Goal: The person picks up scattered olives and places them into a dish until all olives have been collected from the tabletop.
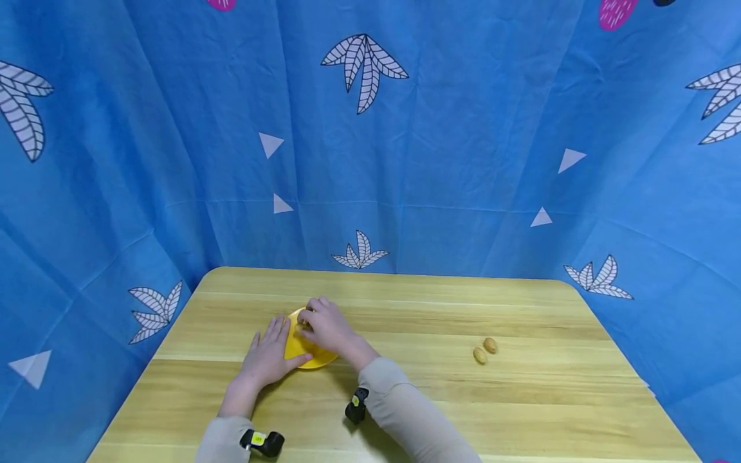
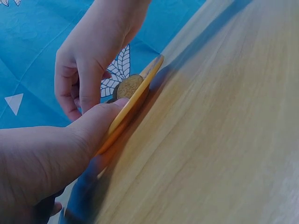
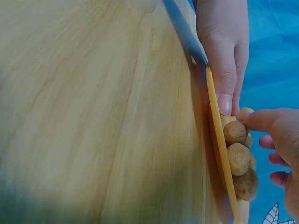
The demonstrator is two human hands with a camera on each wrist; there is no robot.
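A yellow plate [image 1: 296, 347] sits on the left part of the table, with several walnuts [image 3: 239, 158] on it. My left hand [image 1: 267, 359] lies along the plate's left and near side, fingers straight and thumb over the rim. From the right, my right hand [image 1: 330, 326] reaches over the plate with curled fingers. In the right wrist view its thumb presses against a pale walnut [image 3: 246, 111] at the top of the group, which it appears to pinch. The fingers hide part of that walnut.
Two more walnuts [image 1: 485, 351] lie close together on the right side of the wooden table [image 1: 440, 411]. A blue patterned curtain [image 1: 463, 161] hangs behind the table and along its sides. A small black wrist camera [image 1: 356, 406] sits at the right sleeve.
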